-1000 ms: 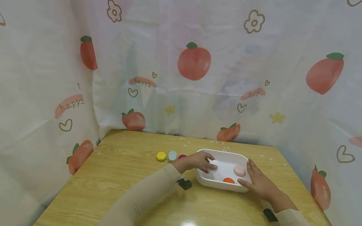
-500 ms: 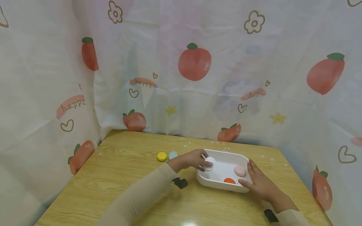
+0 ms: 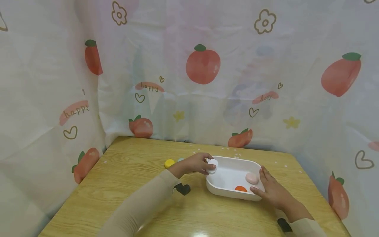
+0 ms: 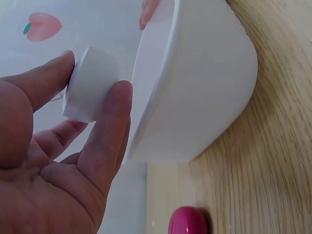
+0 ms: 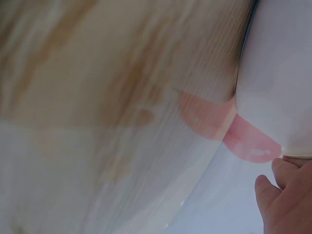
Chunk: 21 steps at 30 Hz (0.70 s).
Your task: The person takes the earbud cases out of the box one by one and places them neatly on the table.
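Observation:
A small white round case point(image 4: 92, 85) is pinched between the thumb and fingers of my left hand point(image 3: 197, 163), raised at the left rim of the white tray point(image 3: 234, 195). In the left wrist view the case is tilted, apart from the tray wall. My right hand point(image 3: 273, 191) rests against the tray's right end, its fingers straight along the rim. Inside the tray lie a pale pink round case point(image 3: 252, 178) and an orange one point(image 3: 241, 188), partly hidden by the front wall.
On the wooden table point(image 3: 165, 210), a yellow round case point(image 3: 169, 163) and a light blue one point(image 3: 180, 160) sit left of the tray, partly behind my left arm. A magenta case point(image 4: 187, 222) shows in the left wrist view. Small white bits lie near the patterned curtain point(image 3: 204, 108).
My left hand has lifted the white case from the tray's inside and carried it left to the rim. The right hand stays at the tray's right end.

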Motion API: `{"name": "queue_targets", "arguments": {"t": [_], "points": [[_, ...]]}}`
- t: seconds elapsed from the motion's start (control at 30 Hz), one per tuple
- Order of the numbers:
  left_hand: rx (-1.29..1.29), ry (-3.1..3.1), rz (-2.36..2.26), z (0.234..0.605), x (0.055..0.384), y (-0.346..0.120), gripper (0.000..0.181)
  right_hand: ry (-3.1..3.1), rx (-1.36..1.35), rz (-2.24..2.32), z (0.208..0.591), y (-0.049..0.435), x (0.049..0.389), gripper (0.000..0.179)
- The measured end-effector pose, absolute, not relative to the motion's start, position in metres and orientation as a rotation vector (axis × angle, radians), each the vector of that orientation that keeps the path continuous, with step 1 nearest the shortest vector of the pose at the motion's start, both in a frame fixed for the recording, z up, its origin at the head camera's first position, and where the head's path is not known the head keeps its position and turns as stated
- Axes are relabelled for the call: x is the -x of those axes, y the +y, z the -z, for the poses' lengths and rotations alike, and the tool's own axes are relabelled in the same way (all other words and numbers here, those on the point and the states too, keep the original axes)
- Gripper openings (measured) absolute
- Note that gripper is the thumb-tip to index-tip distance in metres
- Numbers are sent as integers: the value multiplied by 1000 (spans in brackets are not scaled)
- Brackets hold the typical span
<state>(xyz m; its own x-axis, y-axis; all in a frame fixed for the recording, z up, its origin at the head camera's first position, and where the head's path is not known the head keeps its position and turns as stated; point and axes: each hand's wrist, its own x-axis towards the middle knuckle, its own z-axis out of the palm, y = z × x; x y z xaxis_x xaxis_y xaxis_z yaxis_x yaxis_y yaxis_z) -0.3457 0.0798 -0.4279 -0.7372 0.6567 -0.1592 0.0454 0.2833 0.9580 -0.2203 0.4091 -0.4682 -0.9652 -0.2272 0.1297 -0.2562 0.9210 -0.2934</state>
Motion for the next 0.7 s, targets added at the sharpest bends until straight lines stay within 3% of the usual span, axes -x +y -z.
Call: {"name": "queue_targets", "arguments": {"t": [0.7], "points": [[-568,2081,-1501,436,357,35,33,-2988,-365,-464,470,410,221,96]]}}
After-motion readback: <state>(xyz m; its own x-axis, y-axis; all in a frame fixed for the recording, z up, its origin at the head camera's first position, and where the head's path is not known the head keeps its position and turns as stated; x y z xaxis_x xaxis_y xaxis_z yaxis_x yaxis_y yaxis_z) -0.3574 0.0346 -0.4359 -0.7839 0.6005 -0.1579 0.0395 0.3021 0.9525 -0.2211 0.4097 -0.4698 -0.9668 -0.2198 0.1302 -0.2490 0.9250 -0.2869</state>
